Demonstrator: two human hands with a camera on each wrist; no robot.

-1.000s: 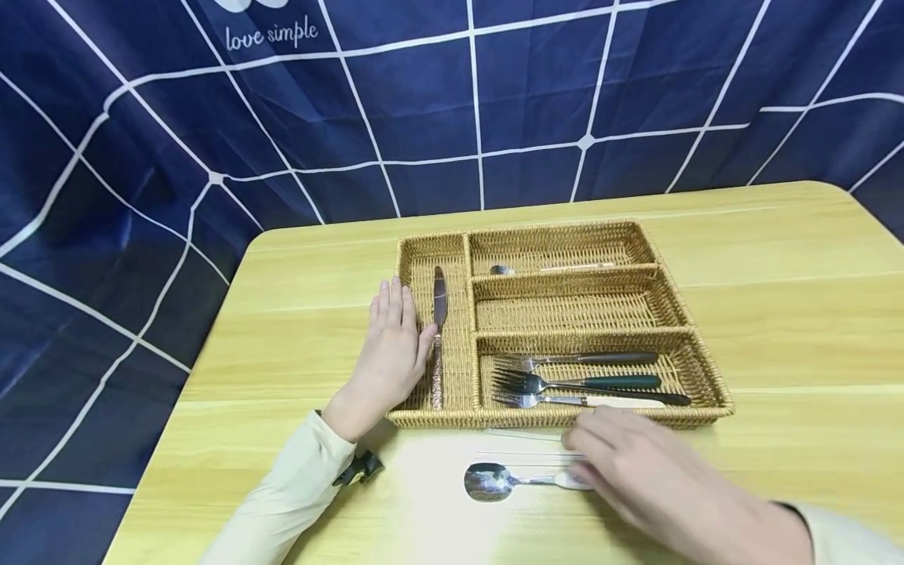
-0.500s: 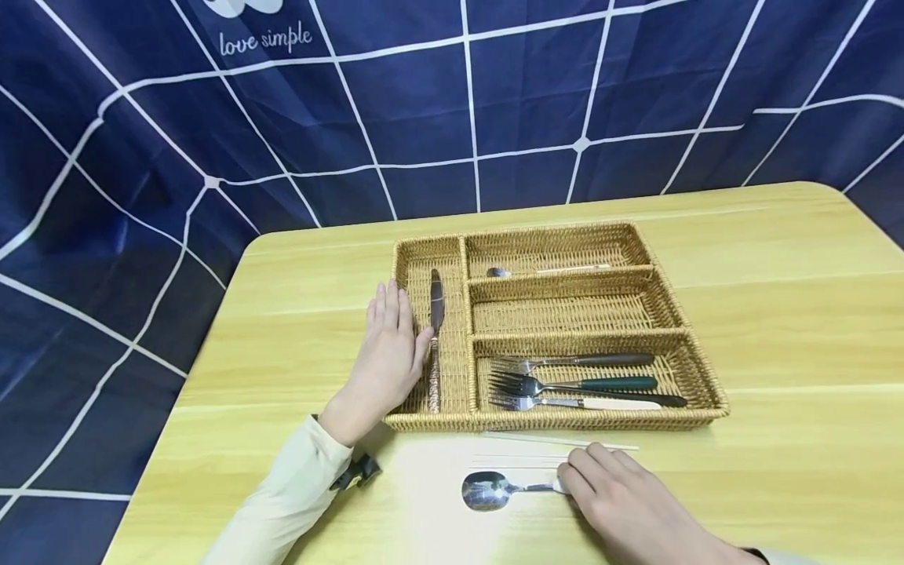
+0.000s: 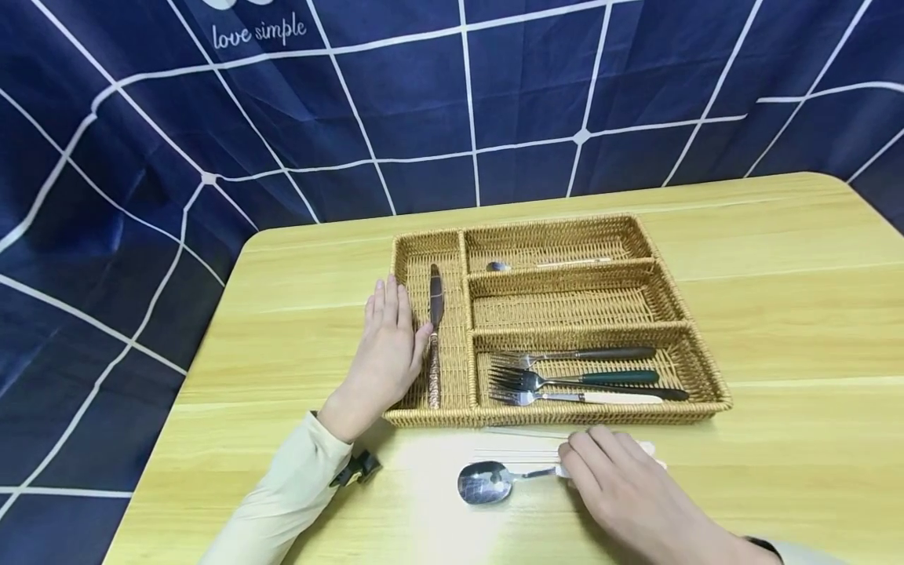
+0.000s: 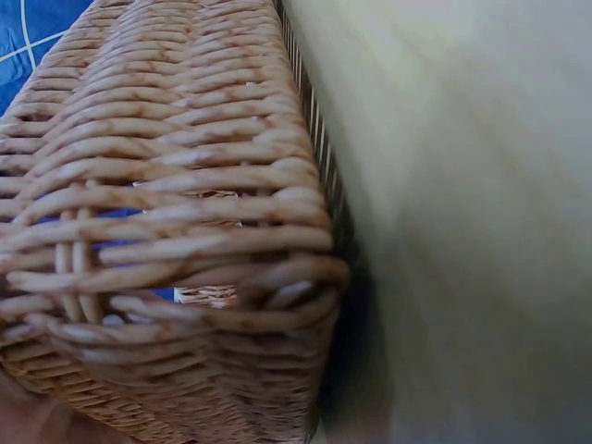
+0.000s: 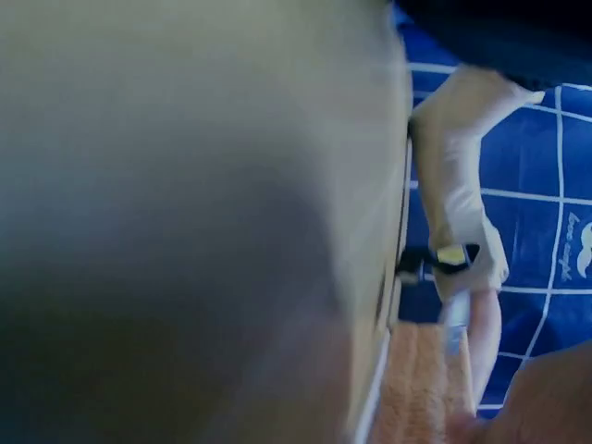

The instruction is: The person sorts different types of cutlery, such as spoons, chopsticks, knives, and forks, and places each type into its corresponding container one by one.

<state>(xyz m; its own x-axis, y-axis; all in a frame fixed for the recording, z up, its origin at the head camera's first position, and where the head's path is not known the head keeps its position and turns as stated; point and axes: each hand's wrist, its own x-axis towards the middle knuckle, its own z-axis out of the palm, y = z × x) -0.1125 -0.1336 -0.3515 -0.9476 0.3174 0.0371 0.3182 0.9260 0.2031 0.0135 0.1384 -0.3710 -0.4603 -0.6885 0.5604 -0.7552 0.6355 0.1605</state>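
My left hand (image 3: 384,341) rests along the left rim of a woven cutlery tray (image 3: 681,326), its fingers straight. In the left wrist view the tray's wicker wall (image 4: 176,231) fills much of the frame. In front of the tray my right hand (image 3: 621,490) pinches the handle of a spoon (image 3: 484,482) with curled fingers; most of the handle is hidden beneath them. The spoon's shiny bowl points left. Beside it, thin pale sticks (image 3: 519,453) resembling chopsticks lie partly under the same hand, their white ends (image 3: 647,448) showing past the knuckles.
Inside the tray, a knife (image 3: 435,337) lies in the left compartment. Several forks (image 3: 614,377) share the front one, and a small spoon (image 3: 497,266) lies at the back. The wooden table (image 3: 798,314) meets a dark blue gridded cloth (image 3: 530,94) behind.
My right hand has drawn its fingers in around the spoon's handle, and the spoon has shifted slightly left. The left hand stays on the tray's rim.
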